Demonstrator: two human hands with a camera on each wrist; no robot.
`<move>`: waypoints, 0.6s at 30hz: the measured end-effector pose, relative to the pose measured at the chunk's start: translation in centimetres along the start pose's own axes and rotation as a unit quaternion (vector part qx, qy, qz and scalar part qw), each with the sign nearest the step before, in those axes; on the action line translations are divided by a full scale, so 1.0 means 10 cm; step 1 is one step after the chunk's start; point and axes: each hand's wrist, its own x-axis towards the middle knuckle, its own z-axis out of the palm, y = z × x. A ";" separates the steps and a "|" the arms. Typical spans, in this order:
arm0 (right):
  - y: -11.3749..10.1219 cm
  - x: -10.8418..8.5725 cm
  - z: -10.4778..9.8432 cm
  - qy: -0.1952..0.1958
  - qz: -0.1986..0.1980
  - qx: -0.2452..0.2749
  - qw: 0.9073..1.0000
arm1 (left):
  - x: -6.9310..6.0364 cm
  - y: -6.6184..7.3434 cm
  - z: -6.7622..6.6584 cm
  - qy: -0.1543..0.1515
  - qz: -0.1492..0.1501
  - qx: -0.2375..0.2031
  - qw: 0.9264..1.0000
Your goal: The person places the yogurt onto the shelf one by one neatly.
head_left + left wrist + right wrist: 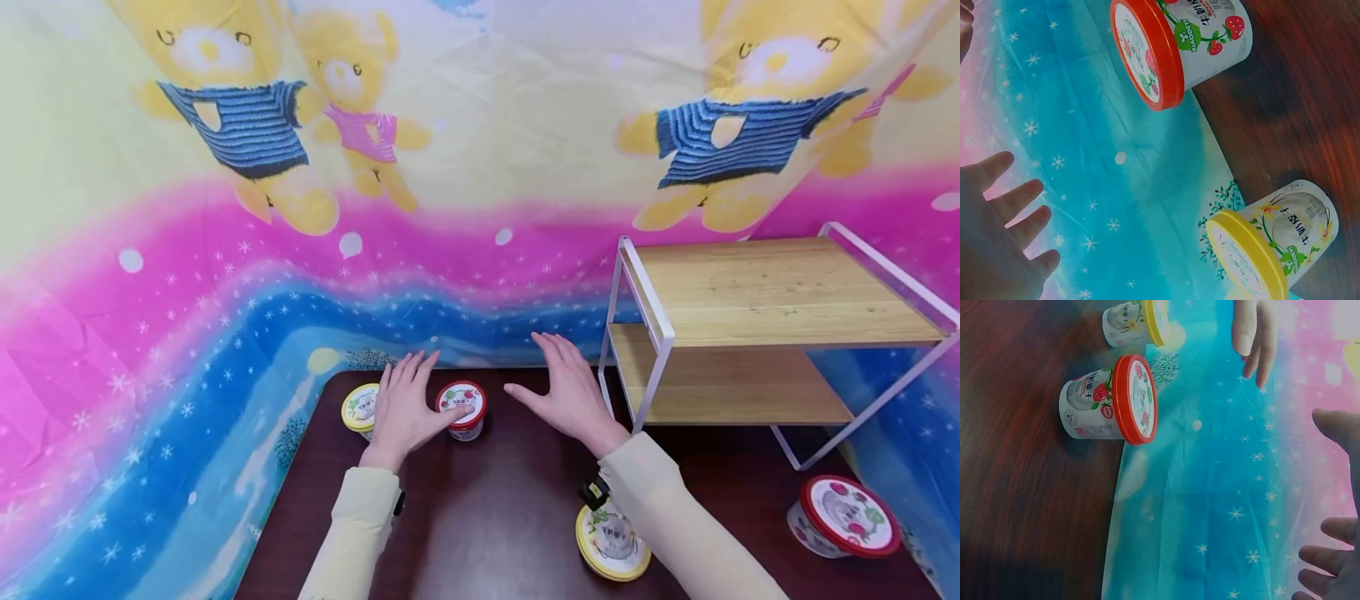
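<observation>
Dark table, left hand spread near red-lidded tub, right hand spread

Fingers extended, a person's left hand and right hand hover apart over a dark table, the left partly covering a red-lidded tub and a yellow-lidded tub from view. A second yellow-lidded tub sits partly hidden by the right sleeve; a second red-lidded tub stands at far right, near a two-tier shelf. Teddy bears in striped shirts decorate the backdrop behind.
</observation>
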 end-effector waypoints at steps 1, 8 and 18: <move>0.00 -0.01 0.00 0.005 -0.001 0.004 1.000 | -0.01 0.01 0.00 -0.001 -0.002 -0.004 1.000; -0.02 -0.07 -0.05 0.043 -0.009 0.041 0.998 | -0.05 0.02 0.05 -0.007 -0.022 -0.031 0.999; -0.04 -0.19 -0.17 0.093 -0.039 0.069 0.993 | -0.11 0.04 0.13 -0.005 -0.024 -0.046 0.999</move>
